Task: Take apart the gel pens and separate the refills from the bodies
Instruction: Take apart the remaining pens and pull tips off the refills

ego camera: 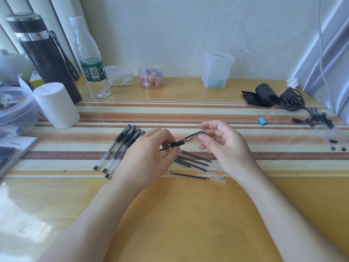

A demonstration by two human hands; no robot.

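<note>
Over the middle of the table I hold one gel pen [181,142] with a black grip and clear cap. My left hand [145,157] grips its barrel. My right hand [221,142] pinches the capped end between thumb and fingers. Several whole gel pens [120,148] lie in a bunch to the left of my left hand. Several black refills [192,161] lie on the table under and between my hands. Several emptied pen bodies [324,125] lie at the far right with small black end plugs beside them.
A white cylinder [56,104], a black flask [45,53] and a water bottle [90,63] stand at the back left. Small clear containers [217,70] line the wall. A black roll [264,95], a cable bundle [291,101] and a blue binder clip [262,121] lie at the right.
</note>
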